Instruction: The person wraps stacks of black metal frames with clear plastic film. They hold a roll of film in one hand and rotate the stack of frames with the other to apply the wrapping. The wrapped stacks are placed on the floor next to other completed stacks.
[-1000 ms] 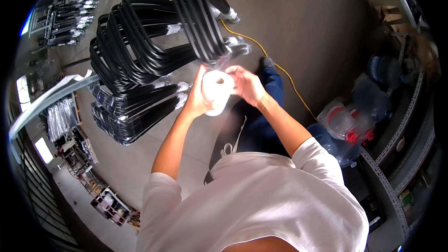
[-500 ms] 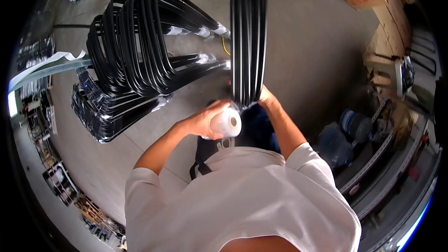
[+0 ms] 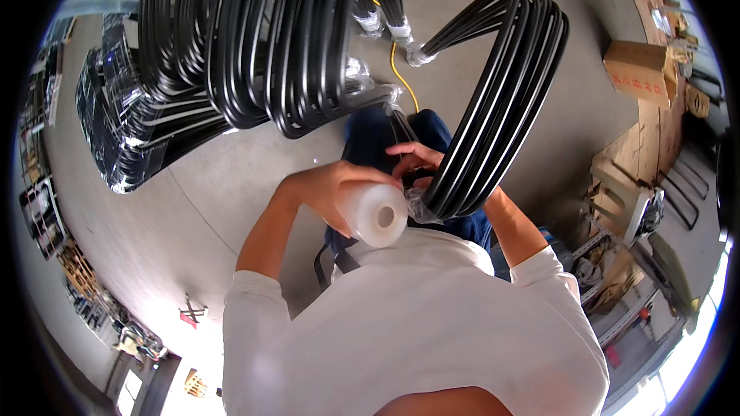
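Observation:
My left hand (image 3: 317,187) is closed round a roll of clear stretch film (image 3: 371,214), its hollow core showing at the end. My right hand (image 3: 418,159) reaches behind a bundle of bent black metal tube frames (image 3: 502,104), with curled fingers gripping it near its lower end. The bundle leans to the right in front of me. Clear film (image 3: 421,206) clings to its near corner, beside the roll, and more film (image 3: 418,55) wraps its far end. Part of my right hand is hidden behind the tubes.
Several nested black tube frames (image 3: 254,38) stand close on the left, their ends wrapped in film. A film-wrapped stack (image 3: 116,127) lies beyond them. A yellow cord (image 3: 400,77) runs over the concrete floor. A cardboard box (image 3: 638,73) and metal shelving (image 3: 628,320) are at right.
The bundle has tilted from upright to leaning right, and its wrapped far end now shows. My right-hand fingers have come into view at its left side. The view has shifted.

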The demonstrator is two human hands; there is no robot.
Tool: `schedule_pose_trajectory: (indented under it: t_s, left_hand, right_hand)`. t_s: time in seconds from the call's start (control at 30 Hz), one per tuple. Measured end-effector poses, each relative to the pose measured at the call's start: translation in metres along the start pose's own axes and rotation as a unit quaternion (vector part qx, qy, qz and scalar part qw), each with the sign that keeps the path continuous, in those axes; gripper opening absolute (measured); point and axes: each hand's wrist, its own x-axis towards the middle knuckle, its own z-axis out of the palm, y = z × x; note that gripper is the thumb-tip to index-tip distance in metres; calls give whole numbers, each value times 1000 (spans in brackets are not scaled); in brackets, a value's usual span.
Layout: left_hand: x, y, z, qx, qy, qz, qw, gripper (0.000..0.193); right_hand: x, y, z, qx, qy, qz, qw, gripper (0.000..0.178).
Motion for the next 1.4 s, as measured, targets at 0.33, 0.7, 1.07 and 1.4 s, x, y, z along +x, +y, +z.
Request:
schedule_pose_trajectory:
  t_s: [0.33, 0.7, 1.07, 1.4]
  left_hand:
    - [60, -54, -27, -141, 180, 195, 954, 82]
    - [115, -13, -35, -95, 163, 223, 956, 65]
    - [148, -27, 11, -116, 271, 218, 930, 60]
    - [125, -37, 26, -431, 199, 198, 858, 45]
  right_hand:
    - [0, 30, 1, -52, 118, -62, 990, 67]
    - [-42, 60, -49, 138, 310, -72, 938, 57]
    - [-69, 42, -67, 134, 290, -78, 944, 55]
    - [-81, 77, -37, 161, 271, -73, 946, 54]
